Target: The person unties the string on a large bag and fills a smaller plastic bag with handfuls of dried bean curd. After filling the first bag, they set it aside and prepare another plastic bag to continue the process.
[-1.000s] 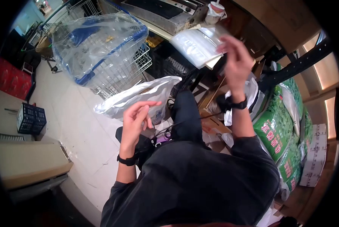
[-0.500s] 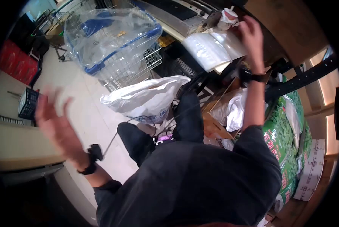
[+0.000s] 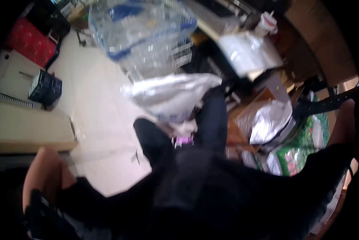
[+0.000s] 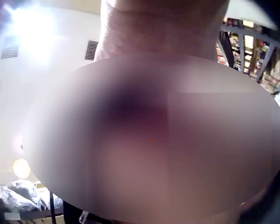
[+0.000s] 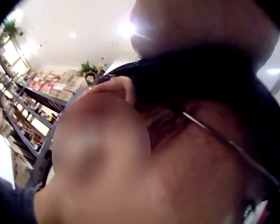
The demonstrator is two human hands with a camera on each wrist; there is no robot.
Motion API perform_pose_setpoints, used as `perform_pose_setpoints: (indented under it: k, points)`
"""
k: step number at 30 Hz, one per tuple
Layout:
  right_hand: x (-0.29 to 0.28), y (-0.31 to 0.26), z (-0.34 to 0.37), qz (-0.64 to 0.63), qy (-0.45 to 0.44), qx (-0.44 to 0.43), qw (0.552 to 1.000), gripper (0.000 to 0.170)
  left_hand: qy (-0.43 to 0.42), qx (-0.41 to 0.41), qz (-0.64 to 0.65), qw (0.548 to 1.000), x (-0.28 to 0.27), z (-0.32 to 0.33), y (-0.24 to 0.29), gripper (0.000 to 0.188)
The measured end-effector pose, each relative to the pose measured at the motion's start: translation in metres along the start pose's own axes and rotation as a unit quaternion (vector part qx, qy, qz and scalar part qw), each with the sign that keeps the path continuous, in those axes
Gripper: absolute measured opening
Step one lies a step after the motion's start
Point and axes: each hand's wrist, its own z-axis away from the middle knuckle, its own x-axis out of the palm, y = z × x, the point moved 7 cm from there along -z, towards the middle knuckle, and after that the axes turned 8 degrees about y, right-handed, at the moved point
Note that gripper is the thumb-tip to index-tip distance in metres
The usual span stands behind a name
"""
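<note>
Both arms are bent up towards the head. At the lower left of the head view, my left forearm [image 3: 43,172] folds back with a dark wrist strap, and the hand lies outside that view. The right forearm [image 3: 343,120] rises at the right edge. In the left wrist view, the base of my left hand [image 4: 163,28] shows above a blurred head, its fingers hidden. The right wrist view has the base of my right hand [image 5: 205,28] over a dark band [image 5: 186,72] by the person's ear [image 5: 126,86]. I cannot tell what either hand holds.
A white sack [image 3: 171,94] stands before the knees. Behind it is a plastic-covered shopping cart [image 3: 147,44]. Clear plastic bags [image 3: 249,52] and a cup [image 3: 266,24] rest to the right, above a cardboard box [image 3: 239,120] and green sacks [image 3: 295,156]. A dark crate [image 3: 45,88] sits left.
Both hands have gone from in front of the body up and back out of the head view. The left first swung out leftwards; the right passed over the plastic bags.
</note>
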Motion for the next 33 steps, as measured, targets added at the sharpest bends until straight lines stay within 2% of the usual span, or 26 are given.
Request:
perform_pose_setpoints:
  k: [1, 3, 7, 14, 24, 28, 30, 31, 32, 33]
  points:
    - [-0.011, 0.015, 0.011, 0.125, 0.059, -0.05, 0.989, 0.037, 0.0, 0.014, -0.007, 1.0, 0.001, 0.003, 0.004, 0.058]
    - [-0.031, 0.061, 0.024, 0.257, 0.149, -0.055, 0.953, 0.035, 0.003, 0.02, -0.013, 1.0, 0.005, 0.011, 0.005, 0.056]
    - [-0.061, 0.13, 0.044, 0.346, 0.233, -0.008, 0.909, 0.033, 0.008, 0.021, -0.044, 0.999, 0.011, 0.024, 0.0, 0.053]
    - [-0.074, 0.165, 0.073, 0.357, 0.294, 0.02, 0.886, 0.031, 0.006, 0.043, -0.079, 0.996, 0.02, 0.044, -0.007, 0.049]
    - [-0.089, 0.179, 0.108, 0.369, 0.348, 0.036, 0.861, 0.032, 0.007, 0.053, -0.106, 0.993, 0.03, 0.052, -0.019, 0.046]
    - [-0.096, 0.16, 0.122, 0.362, 0.385, 0.023, 0.849, 0.034, 0.022, 0.066, -0.13, 0.989, 0.008, 0.042, -0.023, 0.047]
    - [-0.096, 0.13, 0.129, 0.364, 0.414, -0.023, 0.834, 0.035, 0.044, 0.067, -0.166, 0.983, -0.006, 0.051, -0.026, 0.047]
    - [-0.093, 0.11, 0.134, 0.36, 0.434, -0.06, 0.823, 0.035, 0.032, 0.029, -0.204, 0.978, -0.011, 0.069, -0.039, 0.047]
    - [-0.088, 0.09, 0.136, 0.35, 0.447, -0.102, 0.817, 0.036, -0.031, -0.063, -0.271, 0.96, -0.004, 0.103, -0.058, 0.048]
    - [-0.079, 0.073, 0.132, 0.328, 0.445, -0.145, 0.82, 0.037, -0.082, -0.277, -0.23, 0.929, 0.019, 0.147, -0.087, 0.044]
